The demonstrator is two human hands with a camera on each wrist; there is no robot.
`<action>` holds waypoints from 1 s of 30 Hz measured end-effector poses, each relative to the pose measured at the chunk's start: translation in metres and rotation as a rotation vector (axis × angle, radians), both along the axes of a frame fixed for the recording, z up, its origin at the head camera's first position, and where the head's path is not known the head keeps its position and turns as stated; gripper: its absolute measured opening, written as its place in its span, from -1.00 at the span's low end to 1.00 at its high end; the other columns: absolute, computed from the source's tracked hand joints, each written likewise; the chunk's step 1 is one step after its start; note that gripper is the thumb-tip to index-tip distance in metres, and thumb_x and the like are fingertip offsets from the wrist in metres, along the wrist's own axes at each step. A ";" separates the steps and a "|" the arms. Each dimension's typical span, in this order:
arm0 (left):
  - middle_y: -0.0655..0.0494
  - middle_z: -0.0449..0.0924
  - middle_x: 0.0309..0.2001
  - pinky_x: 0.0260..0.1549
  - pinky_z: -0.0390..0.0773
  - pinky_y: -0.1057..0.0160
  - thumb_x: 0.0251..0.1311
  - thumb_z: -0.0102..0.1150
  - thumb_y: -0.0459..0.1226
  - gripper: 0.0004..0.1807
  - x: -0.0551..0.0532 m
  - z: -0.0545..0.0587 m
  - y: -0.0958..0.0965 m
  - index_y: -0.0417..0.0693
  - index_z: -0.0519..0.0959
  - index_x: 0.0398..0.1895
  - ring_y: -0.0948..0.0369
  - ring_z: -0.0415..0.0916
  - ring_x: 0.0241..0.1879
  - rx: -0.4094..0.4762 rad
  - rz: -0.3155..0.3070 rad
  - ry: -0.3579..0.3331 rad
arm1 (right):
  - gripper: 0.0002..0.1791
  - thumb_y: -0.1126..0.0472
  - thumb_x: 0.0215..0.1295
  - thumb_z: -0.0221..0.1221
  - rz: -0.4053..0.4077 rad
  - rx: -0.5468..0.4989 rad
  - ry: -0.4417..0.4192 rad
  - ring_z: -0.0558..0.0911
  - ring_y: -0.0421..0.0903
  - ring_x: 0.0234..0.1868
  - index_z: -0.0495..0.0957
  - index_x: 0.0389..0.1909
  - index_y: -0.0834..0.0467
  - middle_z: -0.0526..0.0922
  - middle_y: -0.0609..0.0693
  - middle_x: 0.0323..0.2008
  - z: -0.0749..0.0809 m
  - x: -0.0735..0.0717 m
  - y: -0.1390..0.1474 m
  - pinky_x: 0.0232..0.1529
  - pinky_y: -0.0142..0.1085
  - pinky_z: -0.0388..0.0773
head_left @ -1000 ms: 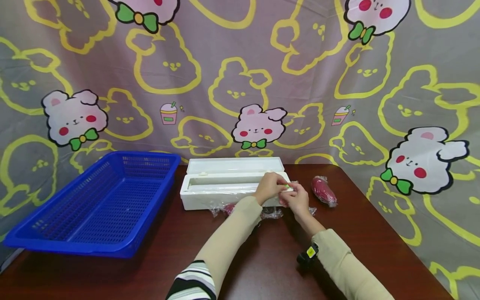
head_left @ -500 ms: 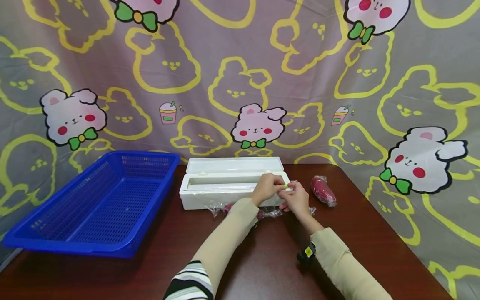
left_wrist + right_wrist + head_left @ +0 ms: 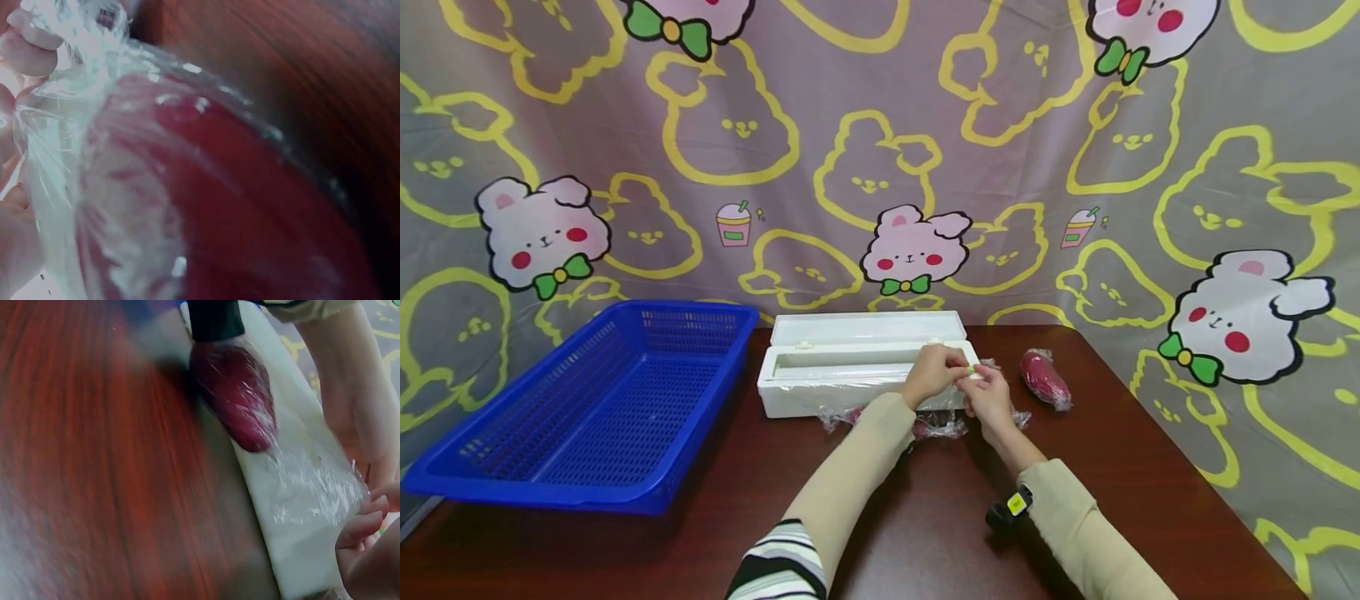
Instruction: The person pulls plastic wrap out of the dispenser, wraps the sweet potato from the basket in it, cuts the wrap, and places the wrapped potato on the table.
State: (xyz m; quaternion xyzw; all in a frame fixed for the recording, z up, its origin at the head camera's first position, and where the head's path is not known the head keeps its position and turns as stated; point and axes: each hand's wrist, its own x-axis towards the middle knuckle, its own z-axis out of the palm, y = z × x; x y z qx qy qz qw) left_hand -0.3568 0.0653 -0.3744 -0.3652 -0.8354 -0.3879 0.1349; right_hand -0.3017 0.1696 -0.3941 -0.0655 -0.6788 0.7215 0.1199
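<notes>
A white cling film dispenser box [image 3: 827, 398] stands with its lid raised, the film roll [image 3: 842, 372] inside. My left hand [image 3: 934, 375] is at its right end, fingertips pinching a small green piece [image 3: 971, 371]. Against it, my right hand [image 3: 988, 396] pinches the edge of the cling film [image 3: 322, 497], which hangs over the box front. A dark red, oblong item [image 3: 237, 394] in film lies before the box; in the head view the left forearm mostly hides it. The left wrist view shows this red item [image 3: 250, 206] close up, with left fingers [image 3: 28, 53] beside the gathered film.
Right of the box lies another film-wrapped red oblong item [image 3: 1045, 379]. A large blue plastic basket [image 3: 715, 392] occupies the table's left side. The brown table [image 3: 925, 533] meets a patterned cloth backdrop [image 3: 820, 183] behind and at the right.
Both hands stay at the right end of the box with only slight finger movement. The right wrist has shifted slightly to the left; the box and wrapped items keep their places.
</notes>
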 end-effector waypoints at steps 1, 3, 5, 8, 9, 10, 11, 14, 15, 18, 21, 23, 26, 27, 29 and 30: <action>0.12 0.62 -0.51 -0.47 0.36 0.50 -0.02 0.25 -0.36 -0.95 0.000 0.000 0.000 -0.19 0.66 -0.50 0.32 0.47 -0.50 0.003 -0.003 0.007 | -0.49 0.50 0.07 0.02 -0.004 0.001 0.013 0.26 -0.35 -0.83 0.13 0.08 0.49 0.46 -0.18 -0.71 0.000 0.001 -0.001 -0.81 -0.55 0.15; 0.11 0.62 -0.50 -0.46 0.37 0.50 -0.02 0.25 -0.37 -0.95 0.000 0.000 -0.001 -0.20 0.65 -0.50 0.30 0.48 -0.49 0.007 -0.009 0.023 | -0.50 0.51 0.06 0.03 -0.032 0.057 0.035 0.28 -0.35 -0.84 0.16 0.07 0.49 0.45 -0.16 -0.71 0.001 0.003 -0.004 -0.82 -0.56 0.17; 0.10 0.62 -0.50 -0.46 0.38 0.49 -0.03 0.26 -0.38 -0.95 0.000 0.000 -0.001 -0.21 0.65 -0.50 0.28 0.49 -0.48 0.008 -0.010 0.031 | -0.53 0.49 0.04 0.08 -0.080 0.138 0.069 0.33 -0.36 -0.82 0.24 0.02 0.52 0.50 -0.10 -0.70 0.001 0.004 -0.004 -0.79 -0.55 0.24; 0.10 0.62 -0.51 -0.46 0.38 0.49 -0.03 0.26 -0.37 -0.95 0.000 0.000 -0.002 -0.20 0.66 -0.50 0.28 0.49 -0.49 0.007 0.001 0.023 | -0.59 0.50 -0.01 0.14 -0.129 0.182 0.124 0.44 -0.36 -0.75 0.32 -0.09 0.54 0.55 0.00 -0.68 0.000 0.004 -0.004 -0.70 -0.51 0.41; 0.10 0.62 -0.51 -0.47 0.37 0.49 -0.03 0.26 -0.37 -0.95 0.000 0.000 -0.002 -0.20 0.66 -0.50 0.29 0.48 -0.49 0.007 0.005 0.017 | -0.61 0.51 -0.02 0.15 -0.129 0.160 0.149 0.47 -0.35 -0.72 0.32 -0.12 0.54 0.56 0.03 -0.67 0.000 0.004 -0.004 -0.66 -0.48 0.45; 0.10 0.62 -0.51 -0.47 0.37 0.49 -0.02 0.26 -0.37 -0.95 0.000 0.000 -0.002 -0.20 0.66 -0.50 0.30 0.47 -0.49 0.009 0.005 0.011 | -0.63 0.51 -0.03 0.15 -0.113 0.114 0.163 0.50 -0.33 -0.70 0.33 -0.15 0.51 0.56 0.04 -0.67 -0.003 0.002 -0.003 -0.63 -0.46 0.49; 0.10 0.62 -0.51 -0.48 0.37 0.49 -0.02 0.25 -0.37 -0.95 0.000 0.000 -0.002 -0.20 0.66 -0.51 0.31 0.46 -0.50 0.011 0.004 0.006 | -0.65 0.52 -0.03 0.14 -0.101 0.062 0.156 0.51 -0.32 -0.69 0.32 -0.17 0.47 0.55 0.01 -0.68 -0.005 0.001 -0.003 -0.62 -0.44 0.50; 0.11 0.62 -0.51 -0.49 0.35 0.50 -0.01 0.24 -0.37 -0.95 0.000 0.000 -0.002 -0.19 0.65 -0.51 0.33 0.44 -0.52 0.013 -0.008 0.001 | -0.69 0.55 -0.04 0.09 -0.064 -0.080 0.143 0.54 -0.27 -0.68 0.29 -0.22 0.38 0.53 -0.05 -0.68 -0.011 -0.004 -0.001 -0.62 -0.42 0.52; 0.11 0.62 -0.52 -0.48 0.35 0.50 -0.01 0.24 -0.37 -0.95 0.000 0.000 -0.003 -0.19 0.65 -0.51 0.34 0.44 -0.52 0.013 -0.010 0.002 | -0.69 0.55 -0.04 0.08 -0.059 -0.112 0.133 0.54 -0.27 -0.69 0.29 -0.23 0.36 0.53 -0.07 -0.68 -0.011 -0.004 -0.002 -0.62 -0.44 0.51; 0.12 0.62 -0.52 -0.48 0.36 0.50 -0.02 0.25 -0.36 -0.95 0.000 0.000 -0.002 -0.19 0.65 -0.51 0.33 0.45 -0.52 0.016 -0.012 0.003 | -0.68 0.57 -0.06 0.04 -0.070 -0.161 0.095 0.51 -0.28 -0.71 0.25 -0.23 0.35 0.49 -0.08 -0.69 -0.007 -0.003 -0.005 -0.67 -0.47 0.48; 0.10 0.62 -0.51 -0.47 0.37 0.48 -0.02 0.25 -0.36 -0.94 -0.001 0.000 -0.002 -0.20 0.65 -0.50 0.30 0.48 -0.50 0.020 -0.014 0.007 | -0.66 0.57 -0.04 0.02 -0.097 -0.148 0.074 0.44 -0.32 -0.74 0.21 -0.19 0.37 0.44 -0.11 -0.70 -0.001 0.000 -0.009 -0.72 -0.51 0.41; 0.10 0.63 -0.49 -0.44 0.38 0.48 -0.01 0.25 -0.36 -0.94 -0.002 -0.001 -0.001 -0.20 0.65 -0.49 0.28 0.50 -0.47 0.017 -0.014 0.013 | -0.66 0.56 0.00 0.02 -0.112 -0.132 0.070 0.40 -0.34 -0.75 0.20 -0.16 0.38 0.43 -0.13 -0.71 -0.001 0.001 -0.010 -0.73 -0.52 0.37; 0.10 0.63 -0.47 -0.41 0.39 0.48 -0.01 0.25 -0.36 -0.93 -0.004 -0.002 0.000 -0.20 0.66 -0.47 0.27 0.51 -0.44 0.015 -0.002 0.015 | -0.65 0.54 0.04 0.04 -0.121 -0.118 0.086 0.39 -0.34 -0.75 0.19 -0.13 0.39 0.45 -0.15 -0.72 0.000 0.002 -0.012 -0.74 -0.53 0.34; 0.10 0.63 -0.47 -0.40 0.39 0.48 -0.02 0.25 -0.36 -0.93 -0.004 -0.003 0.000 -0.20 0.66 -0.47 0.27 0.51 -0.43 0.015 0.003 0.014 | -0.65 0.54 0.04 0.04 -0.119 -0.122 0.086 0.40 -0.34 -0.75 0.19 -0.13 0.39 0.46 -0.16 -0.72 0.000 0.003 -0.012 -0.74 -0.53 0.34; 0.10 0.63 -0.46 -0.39 0.39 0.48 -0.02 0.25 -0.36 -0.93 -0.004 -0.003 0.001 -0.20 0.66 -0.47 0.27 0.52 -0.42 0.015 0.003 0.001 | -0.64 0.53 0.05 0.06 -0.120 -0.130 0.083 0.42 -0.35 -0.74 0.20 -0.13 0.38 0.48 -0.17 -0.73 0.000 0.003 -0.011 -0.74 -0.53 0.34; 0.10 0.63 -0.46 -0.40 0.39 0.49 -0.02 0.25 -0.36 -0.93 -0.004 -0.003 0.001 -0.20 0.66 -0.47 0.27 0.52 -0.42 0.016 0.000 -0.004 | -0.64 0.52 0.05 0.06 -0.118 -0.132 0.079 0.42 -0.35 -0.74 0.20 -0.12 0.38 0.48 -0.17 -0.73 -0.001 0.003 -0.010 -0.73 -0.53 0.35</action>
